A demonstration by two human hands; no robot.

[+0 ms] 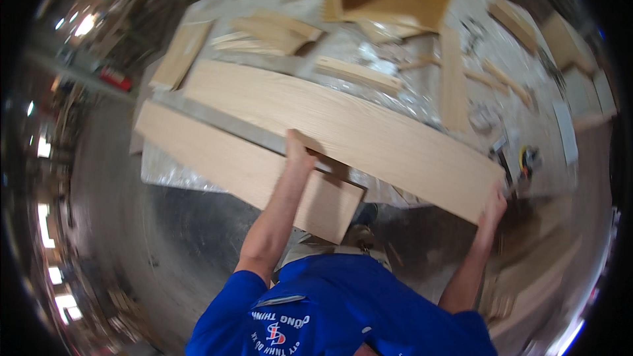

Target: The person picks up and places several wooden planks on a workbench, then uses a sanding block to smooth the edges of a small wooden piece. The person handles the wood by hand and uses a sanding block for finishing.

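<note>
A long pale wooden board [343,122] slants across the front of the work table, its right end sticking out past the near edge. My right hand [493,208] is closed round that right end. My left hand [301,151] grips the board's near edge around its middle, its fingers partly hidden. A second pale board [217,148] lies nearly parallel on my side, under my left forearm, and overhangs the table's front. Between the two boards runs a narrow gap. The picture is somewhat smeared by motion.
An open-fronted wooden box [402,16] stands at the far side. Shorter planks [277,29], a wooden strip [359,76] and crumpled clear plastic [422,102] lie on the table [221,10]. At the right are a hammer [501,151] and what seems a tape measure [527,160].
</note>
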